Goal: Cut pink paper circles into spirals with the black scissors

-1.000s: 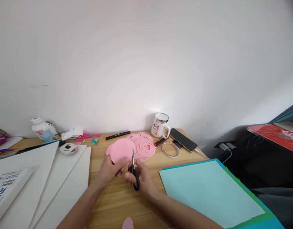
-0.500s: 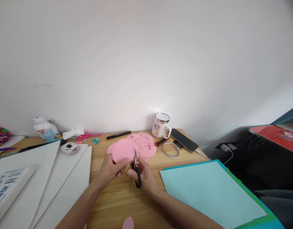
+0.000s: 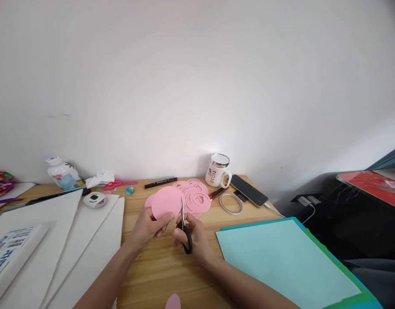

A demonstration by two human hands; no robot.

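Observation:
A pink paper circle (image 3: 167,201) is pinched along its lower edge by my left hand (image 3: 149,227), thumb in front. Black-handled scissors (image 3: 187,240) are gripped in my right hand (image 3: 197,240), their blades pointing up along the circle's right edge. Whether the blades touch the paper I cannot tell. Behind the hands lies a loose pile of pink paper spirals (image 3: 197,199) on the wooden desk. Part of the pile is hidden by the circle. Close to the desk's near side is a small pink paper piece (image 3: 173,301), cut off by the frame's bottom.
At the back stand a white mug (image 3: 217,171) and a white bottle (image 3: 64,174). A phone (image 3: 248,191), a ring (image 3: 231,203) and a black marker (image 3: 160,183) lie nearby. White boards (image 3: 97,244) cover the left; light-blue sheets (image 3: 281,262) the right.
My right hand and the scissors have shifted very slightly at the circle's right edge. The circle stays in my left hand, and the whole view has moved a little.

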